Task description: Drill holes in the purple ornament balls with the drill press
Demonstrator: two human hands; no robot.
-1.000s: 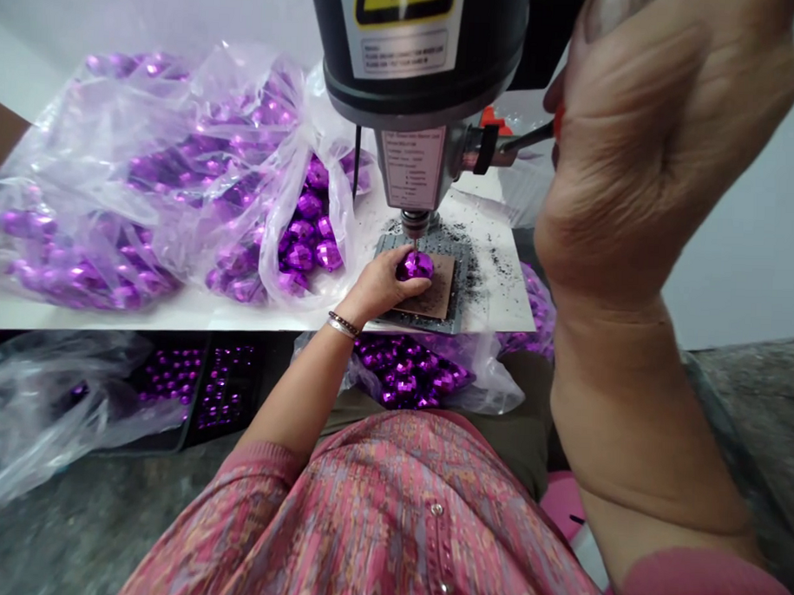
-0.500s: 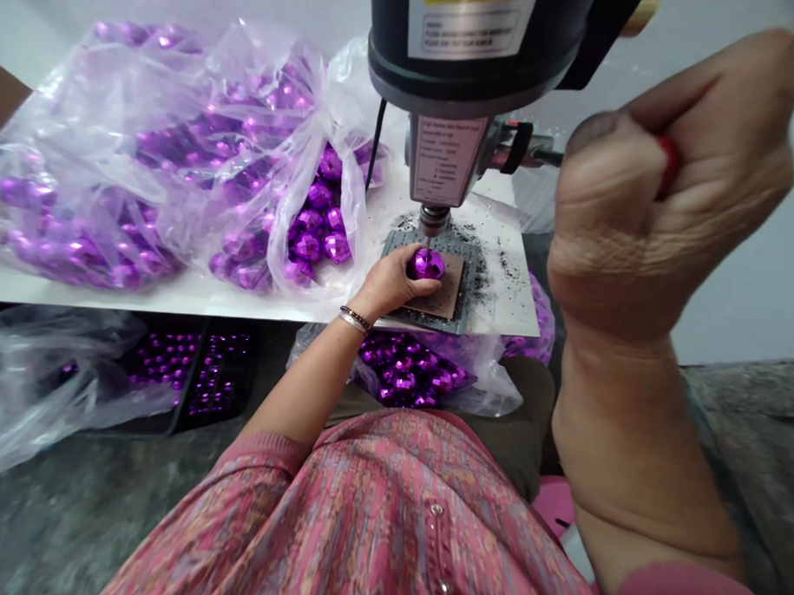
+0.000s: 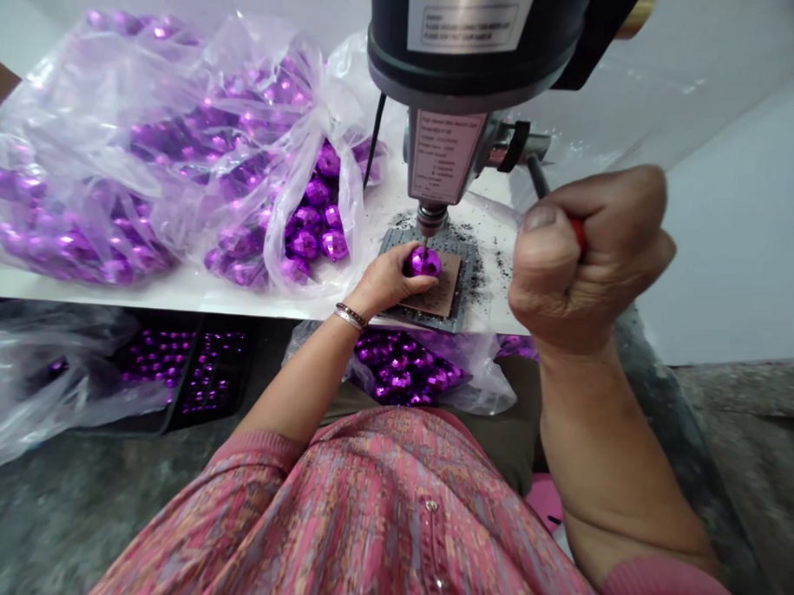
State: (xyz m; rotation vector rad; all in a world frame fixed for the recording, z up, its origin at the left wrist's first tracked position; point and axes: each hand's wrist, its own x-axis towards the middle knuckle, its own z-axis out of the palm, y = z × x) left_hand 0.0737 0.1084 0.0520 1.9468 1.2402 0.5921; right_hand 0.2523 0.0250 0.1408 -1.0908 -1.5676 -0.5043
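Purple ball (image 3: 425, 262) clamped by left fingers (image 3: 407, 274); right fingers (image 3: 588, 209), now lower, grip red handle (image 3: 576, 233).

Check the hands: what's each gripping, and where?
Left hand cups a faceted purple ball from its side; right hand fists the drill press's red-gripped lever by its grip.

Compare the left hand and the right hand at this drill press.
The left hand cups a faceted purple ball under the bit of the drill press, while the right hand is a closed fist around the red-gripped feed lever. The left hand sits low at the bench; the right hand is raised beside the press. The left wrist wears bangles; the right wrist shows none. Both hands are bare.
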